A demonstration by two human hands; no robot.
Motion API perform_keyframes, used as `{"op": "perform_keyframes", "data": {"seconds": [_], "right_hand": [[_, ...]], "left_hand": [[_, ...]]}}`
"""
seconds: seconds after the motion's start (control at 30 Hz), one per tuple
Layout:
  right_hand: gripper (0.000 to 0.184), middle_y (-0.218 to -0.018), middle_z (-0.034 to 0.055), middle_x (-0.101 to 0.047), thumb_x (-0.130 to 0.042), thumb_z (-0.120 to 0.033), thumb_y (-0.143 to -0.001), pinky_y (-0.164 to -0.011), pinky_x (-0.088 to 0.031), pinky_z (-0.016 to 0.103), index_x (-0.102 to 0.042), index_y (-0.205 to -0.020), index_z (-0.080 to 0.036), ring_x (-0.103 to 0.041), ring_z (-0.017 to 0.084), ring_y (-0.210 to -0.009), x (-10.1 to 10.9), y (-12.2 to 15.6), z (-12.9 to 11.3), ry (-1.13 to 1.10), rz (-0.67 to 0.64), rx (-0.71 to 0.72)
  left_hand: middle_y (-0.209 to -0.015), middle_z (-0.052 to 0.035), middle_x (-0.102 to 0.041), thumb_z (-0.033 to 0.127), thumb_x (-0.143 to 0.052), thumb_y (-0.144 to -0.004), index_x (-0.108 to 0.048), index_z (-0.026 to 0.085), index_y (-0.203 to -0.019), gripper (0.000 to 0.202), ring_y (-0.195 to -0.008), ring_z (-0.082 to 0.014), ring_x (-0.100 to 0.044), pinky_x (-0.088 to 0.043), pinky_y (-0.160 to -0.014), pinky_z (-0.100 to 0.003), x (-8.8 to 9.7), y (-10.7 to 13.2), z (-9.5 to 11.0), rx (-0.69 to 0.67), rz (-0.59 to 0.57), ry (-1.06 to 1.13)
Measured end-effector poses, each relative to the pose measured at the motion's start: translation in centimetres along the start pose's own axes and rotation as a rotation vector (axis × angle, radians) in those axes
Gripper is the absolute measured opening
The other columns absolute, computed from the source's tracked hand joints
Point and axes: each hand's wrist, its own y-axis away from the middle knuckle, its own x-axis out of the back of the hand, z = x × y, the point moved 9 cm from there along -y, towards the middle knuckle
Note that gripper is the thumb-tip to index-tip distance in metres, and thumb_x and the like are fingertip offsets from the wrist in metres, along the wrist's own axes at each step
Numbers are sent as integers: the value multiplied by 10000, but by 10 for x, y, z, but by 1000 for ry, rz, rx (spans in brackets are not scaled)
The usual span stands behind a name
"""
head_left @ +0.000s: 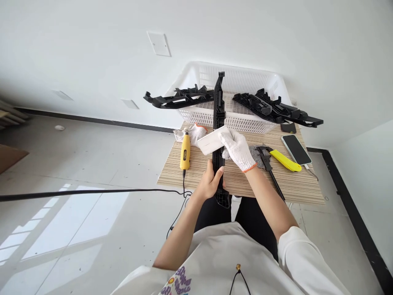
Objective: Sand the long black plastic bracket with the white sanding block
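A: Biggest first: a small table (294, 186) with a striped wood-grain top. At its far side, a white slatted plastic basket (245, 78) stands against the wall.

B: Two black mouldings lie across that basket's rim. The left black moulding (172, 99) juts out to the left and the right black moulding (276, 108) juts out to the right.

A: Between them runs the long black plastic part (219, 106), the one in hand. Its near end hangs past the table's front edge over the person's lap, and its far end rises above the basket's rim.

B: Grip check: the left hand (210, 182), bare, is wrapped around the lower stretch of that part, fingers closed on it.

A: The right hand (238, 149) wears a white knit glove with an orange cuff. It's closed on a white block (210, 141), fingers curled over the block's right end. The block lies crosswise on the part, about midway along.

B: Touching it?

A: It looks pressed on, but the contact itself is hidden under the block.

B: Smaller items now: a yellow rotary tool (185, 153) with its cord lies left of the hands, and a spare glove (196, 132) sits just behind it.

A: On the right there's a black caliper (270, 168), a yellow utility knife (285, 160), and a smartphone (296, 148) lying screen-up near the table's edge.
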Motion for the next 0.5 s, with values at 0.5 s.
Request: {"op": "perform_keyframes", "data": {"seconds": [0.5], "right_hand": [[412,-712,-7,-621,-666,-545,-836,-400,-427,177,-664,-1009,-171,-536,88,-512,15,25,3,102,138,86]], "left_hand": [[-574,46,-673,519,-418,-988,-366,240,-1072,296,-742,-243,-737,-525,-758,-353,-3,11,0,17,14,-202]]}}
